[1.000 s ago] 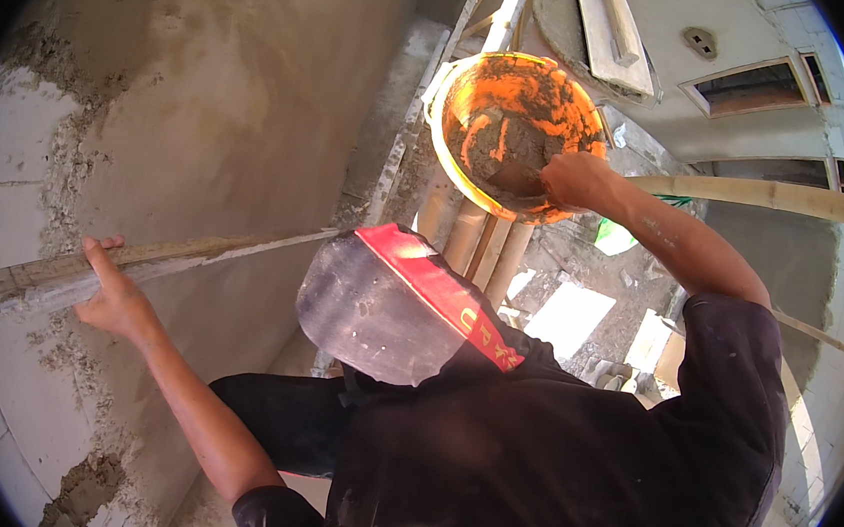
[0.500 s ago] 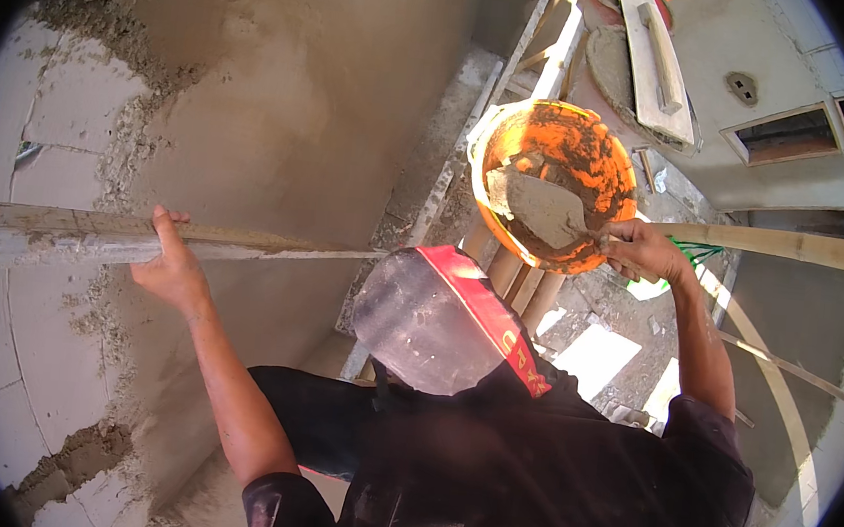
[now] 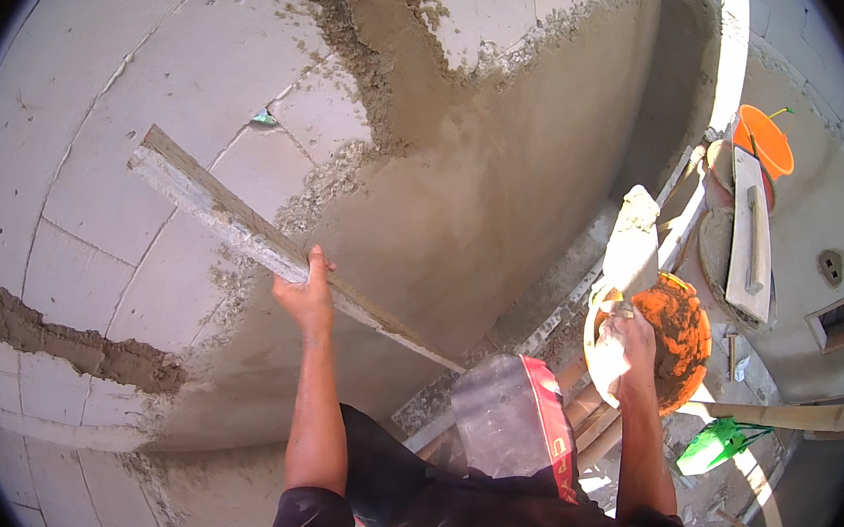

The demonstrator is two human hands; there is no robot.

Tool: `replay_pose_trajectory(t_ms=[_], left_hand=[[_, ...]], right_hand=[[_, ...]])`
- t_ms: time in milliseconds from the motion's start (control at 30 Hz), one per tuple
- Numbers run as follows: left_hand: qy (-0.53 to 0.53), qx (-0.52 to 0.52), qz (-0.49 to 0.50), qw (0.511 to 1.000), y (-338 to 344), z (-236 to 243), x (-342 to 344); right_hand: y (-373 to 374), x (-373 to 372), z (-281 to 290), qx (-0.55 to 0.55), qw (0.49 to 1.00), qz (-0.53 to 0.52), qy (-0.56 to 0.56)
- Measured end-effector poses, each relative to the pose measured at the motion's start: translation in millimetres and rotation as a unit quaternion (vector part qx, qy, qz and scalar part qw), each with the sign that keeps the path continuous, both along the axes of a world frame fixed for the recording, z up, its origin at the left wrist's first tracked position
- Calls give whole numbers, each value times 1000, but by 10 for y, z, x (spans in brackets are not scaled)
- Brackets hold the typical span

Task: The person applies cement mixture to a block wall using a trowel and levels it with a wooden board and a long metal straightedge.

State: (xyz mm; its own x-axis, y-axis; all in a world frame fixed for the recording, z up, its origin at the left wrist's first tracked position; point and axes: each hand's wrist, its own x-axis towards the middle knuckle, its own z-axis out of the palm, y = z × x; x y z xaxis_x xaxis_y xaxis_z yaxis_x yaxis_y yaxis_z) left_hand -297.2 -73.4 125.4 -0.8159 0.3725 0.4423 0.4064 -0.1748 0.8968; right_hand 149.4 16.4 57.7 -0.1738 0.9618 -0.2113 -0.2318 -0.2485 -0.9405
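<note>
- I am seeing my left hand [image 3: 307, 296] wrapping around a long wooden straightedge [image 3: 273, 247], fingers closed over its top edge, pressing it against the plastered wall [image 3: 490, 179].
- My right hand [image 3: 624, 343] is clamping on the handle of a trowel [image 3: 632, 244], whose mortar-caked blade is rising upright just above the orange mortar bucket [image 3: 682, 336].
- The straightedge is running slantwise across the wall, its upper end lying on bare grey blocks [image 3: 106, 85] and its lower end reaching toward a clear visor with a red band [image 3: 518, 423].
- I am judging the straightedge stiff, fairly heavy and gritty with mortar; gripping near its middle, as now, should be balancing it best.
- The trowel is looking front-heavy with its wet load, so I am judging a firm grip on the handle to be needed.
- Beyond the mortar bucket, a second orange bucket [image 3: 766, 138] and a long float [image 3: 749, 237] are lying farther from the wall.
- A green-handled tool [image 3: 717, 445] is resting below the mortar bucket, beside a timber plank [image 3: 790, 414].
</note>
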Motion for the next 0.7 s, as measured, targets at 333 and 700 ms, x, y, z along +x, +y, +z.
replay_pose_trajectory(t_ms=[333,700], left_hand=[[7,24,39,999,-636,419,141],[9,6,81,997,-1057,403,37]], right_hand=[[768,-1436,1032,135,924,-281,219],[238,-2741,-562,407,894,-23,-185]])
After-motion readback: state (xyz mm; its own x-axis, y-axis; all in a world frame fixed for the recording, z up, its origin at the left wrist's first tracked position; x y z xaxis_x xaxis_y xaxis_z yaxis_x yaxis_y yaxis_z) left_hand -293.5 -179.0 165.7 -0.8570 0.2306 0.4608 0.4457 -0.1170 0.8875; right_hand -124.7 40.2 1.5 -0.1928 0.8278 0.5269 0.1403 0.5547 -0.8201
